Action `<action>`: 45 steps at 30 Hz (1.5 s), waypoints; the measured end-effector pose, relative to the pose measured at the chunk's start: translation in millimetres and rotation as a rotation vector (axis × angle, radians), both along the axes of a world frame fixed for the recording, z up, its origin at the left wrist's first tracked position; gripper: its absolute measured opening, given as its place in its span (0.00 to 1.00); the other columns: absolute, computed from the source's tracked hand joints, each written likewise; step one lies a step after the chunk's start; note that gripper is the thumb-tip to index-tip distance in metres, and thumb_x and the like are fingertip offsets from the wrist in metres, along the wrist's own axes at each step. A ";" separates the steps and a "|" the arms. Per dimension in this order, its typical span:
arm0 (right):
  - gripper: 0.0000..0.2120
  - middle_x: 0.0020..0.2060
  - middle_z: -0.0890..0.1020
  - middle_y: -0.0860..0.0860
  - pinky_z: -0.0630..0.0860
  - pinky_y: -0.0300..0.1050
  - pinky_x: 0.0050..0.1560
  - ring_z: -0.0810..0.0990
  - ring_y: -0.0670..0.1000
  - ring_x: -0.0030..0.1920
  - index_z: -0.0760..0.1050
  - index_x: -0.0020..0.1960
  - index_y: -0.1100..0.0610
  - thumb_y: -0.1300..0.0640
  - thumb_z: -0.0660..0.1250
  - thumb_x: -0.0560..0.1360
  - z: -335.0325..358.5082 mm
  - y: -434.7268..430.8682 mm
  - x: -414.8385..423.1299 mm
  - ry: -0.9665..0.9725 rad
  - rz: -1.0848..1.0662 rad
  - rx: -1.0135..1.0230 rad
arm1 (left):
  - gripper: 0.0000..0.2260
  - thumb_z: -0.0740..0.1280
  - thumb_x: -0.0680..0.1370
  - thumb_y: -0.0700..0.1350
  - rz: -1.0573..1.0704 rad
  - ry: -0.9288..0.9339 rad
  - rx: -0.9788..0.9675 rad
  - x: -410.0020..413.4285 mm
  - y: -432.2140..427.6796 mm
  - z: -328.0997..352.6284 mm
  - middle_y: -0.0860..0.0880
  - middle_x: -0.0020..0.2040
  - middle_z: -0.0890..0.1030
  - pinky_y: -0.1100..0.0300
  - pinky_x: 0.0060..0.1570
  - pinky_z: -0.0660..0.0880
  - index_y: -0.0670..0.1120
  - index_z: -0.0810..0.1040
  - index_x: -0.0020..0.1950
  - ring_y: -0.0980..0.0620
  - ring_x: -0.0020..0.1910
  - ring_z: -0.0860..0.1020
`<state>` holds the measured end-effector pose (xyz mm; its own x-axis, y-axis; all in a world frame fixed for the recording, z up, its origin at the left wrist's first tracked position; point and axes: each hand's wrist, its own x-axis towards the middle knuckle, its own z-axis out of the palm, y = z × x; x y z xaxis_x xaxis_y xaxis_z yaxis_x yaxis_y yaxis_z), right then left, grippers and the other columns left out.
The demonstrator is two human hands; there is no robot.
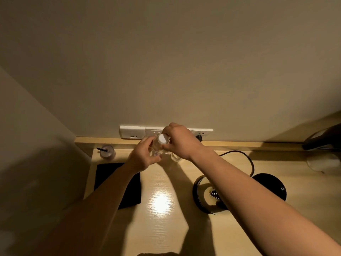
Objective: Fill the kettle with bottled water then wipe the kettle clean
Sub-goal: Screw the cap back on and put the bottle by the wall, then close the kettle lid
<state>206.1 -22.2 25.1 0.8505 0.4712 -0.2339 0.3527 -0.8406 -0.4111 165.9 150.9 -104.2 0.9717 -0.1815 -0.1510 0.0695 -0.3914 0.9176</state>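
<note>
the left hand [143, 158] was wrapped tight around a small clear plastic water bottle [157, 147] above the pale wooden tabletop [166, 218], the right hand [180, 140] pinched its white cap [163, 138], and the round black kettle [206, 194] stood open nearby.

Both arms stretched forward, hands close together: left hand [143, 156] curled in a side grip, right hand [180, 140] pinching from above.

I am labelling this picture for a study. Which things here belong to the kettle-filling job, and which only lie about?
Job:
- clear plastic water bottle with white cap, held by left hand and right hand
- open black electric kettle
- round black kettle base

Lying about:
- lidded cup with black straw
- flat black mat
- white wall sockets
</note>
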 end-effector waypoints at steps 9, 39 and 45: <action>0.13 0.54 0.78 0.57 0.77 0.53 0.51 0.80 0.60 0.52 0.78 0.60 0.60 0.56 0.73 0.77 -13.0 9.1 -1.5 0.023 0.021 -0.064 | 0.30 0.81 0.66 0.41 0.054 -0.083 0.063 -2.3 -3.8 -20.3 0.44 0.55 0.81 0.40 0.52 0.80 0.41 0.76 0.66 0.42 0.50 0.81; 0.20 0.65 0.80 0.49 0.74 0.44 0.59 0.77 0.47 0.63 0.74 0.73 0.53 0.48 0.65 0.83 41.3 -268.7 -170.9 -0.104 -0.895 0.336 | 0.23 0.70 0.72 0.64 -0.030 0.291 -0.211 -115.7 -126.3 44.0 0.60 0.64 0.78 0.60 0.62 0.77 0.62 0.77 0.66 0.55 0.65 0.77; 0.14 0.58 0.85 0.38 0.74 0.43 0.68 0.80 0.40 0.64 0.79 0.66 0.44 0.48 0.58 0.86 24.5 -263.8 -196.2 0.073 -0.919 0.679 | 0.14 0.66 0.73 0.66 -0.050 0.359 -0.298 -120.1 -182.5 56.5 0.59 0.63 0.83 0.56 0.69 0.75 0.67 0.81 0.57 0.62 0.63 0.79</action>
